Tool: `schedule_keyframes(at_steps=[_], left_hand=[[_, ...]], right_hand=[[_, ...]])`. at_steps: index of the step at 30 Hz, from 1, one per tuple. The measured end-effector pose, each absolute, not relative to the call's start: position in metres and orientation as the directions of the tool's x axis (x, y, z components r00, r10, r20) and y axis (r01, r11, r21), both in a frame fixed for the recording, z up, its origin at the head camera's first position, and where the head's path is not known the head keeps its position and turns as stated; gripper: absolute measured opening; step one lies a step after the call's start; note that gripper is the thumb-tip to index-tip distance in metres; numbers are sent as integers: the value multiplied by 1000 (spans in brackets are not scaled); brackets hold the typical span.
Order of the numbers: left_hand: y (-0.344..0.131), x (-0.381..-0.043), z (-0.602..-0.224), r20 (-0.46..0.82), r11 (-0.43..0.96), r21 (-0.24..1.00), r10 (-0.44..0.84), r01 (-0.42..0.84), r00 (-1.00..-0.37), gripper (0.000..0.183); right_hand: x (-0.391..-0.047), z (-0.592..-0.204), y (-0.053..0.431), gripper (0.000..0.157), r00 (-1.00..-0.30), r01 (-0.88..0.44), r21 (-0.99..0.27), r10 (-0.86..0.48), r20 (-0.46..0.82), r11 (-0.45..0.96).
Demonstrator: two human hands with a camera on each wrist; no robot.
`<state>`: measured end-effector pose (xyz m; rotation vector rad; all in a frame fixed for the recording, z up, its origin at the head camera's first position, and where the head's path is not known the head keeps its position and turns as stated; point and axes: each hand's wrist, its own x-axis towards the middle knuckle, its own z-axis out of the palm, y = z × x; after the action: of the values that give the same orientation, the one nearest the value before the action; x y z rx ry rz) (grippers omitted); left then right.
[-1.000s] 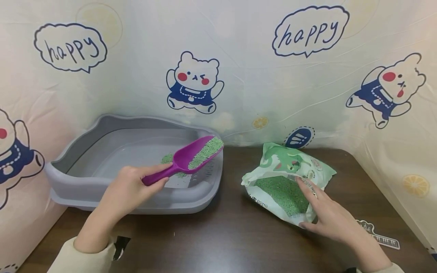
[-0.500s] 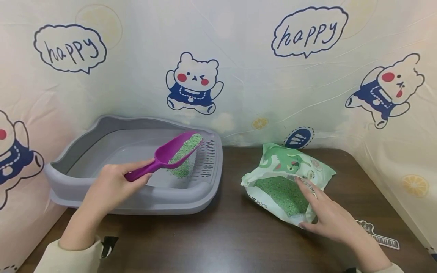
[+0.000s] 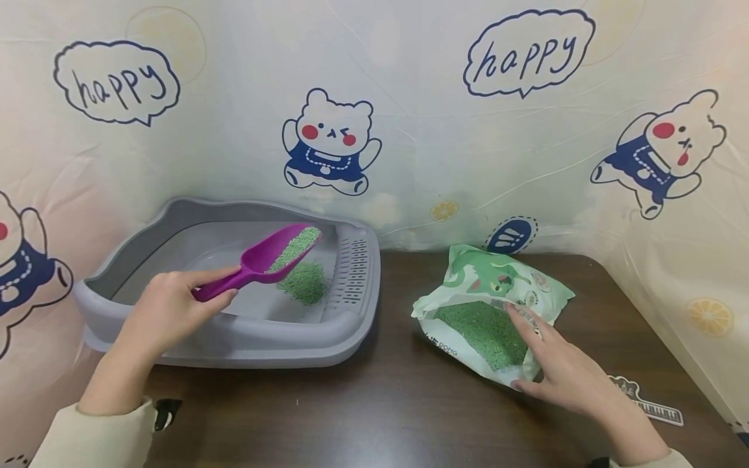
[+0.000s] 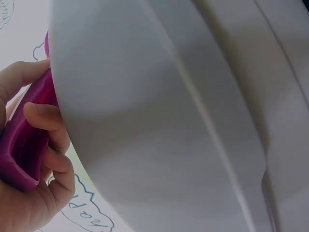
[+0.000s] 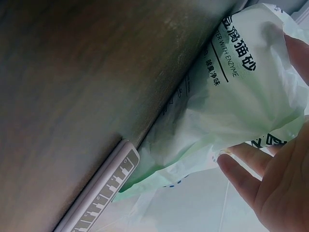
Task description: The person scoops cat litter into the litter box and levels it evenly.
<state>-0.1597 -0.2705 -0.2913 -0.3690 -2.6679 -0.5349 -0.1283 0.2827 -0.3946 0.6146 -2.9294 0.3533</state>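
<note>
A purple scoop (image 3: pixel 270 255) carries green litter pellets over the grey litter box (image 3: pixel 328 341). My left hand (image 3: pixel 170 305) grips its handle, thumb and fingers around it; the left wrist view shows the fingers curled on the handle (image 4: pixel 29 130). Beneath the scoop, a small pile of green pellets (image 3: pixel 304 286) lies on the box floor. To the right lies a green and white litter bag (image 3: pixel 503 276), its mouth gaping with pellets inside. My right hand (image 3: pixel 564 374) rests at the bag's near right edge, fingers spread and fairly straight, thumb at the lower lip.
A flat white piece printed with piano keys (image 3: pixel 661 413) lies on the dark wooden table (image 3: pixel 363 416), partly behind the right forearm. A printed curtain (image 3: pixel 409 130) hangs close behind and at both sides. The box has a slotted strip (image 3: pixel 353 270) inside its right end.
My left hand has drawn the loaded scoop leftward over the litter box, and more of the pellet pile and slotted strip shows. The right hand and bag stay put.
</note>
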Motion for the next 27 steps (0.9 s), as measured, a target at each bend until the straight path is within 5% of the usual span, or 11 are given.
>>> schedule_keyframes(at_steps=[27], left_hand=[[-303,-183,-272,69,961,232,139,151,-988,51]], right_hand=[[-129,-397,285,121,-902,-424,-194,-392,181,885]])
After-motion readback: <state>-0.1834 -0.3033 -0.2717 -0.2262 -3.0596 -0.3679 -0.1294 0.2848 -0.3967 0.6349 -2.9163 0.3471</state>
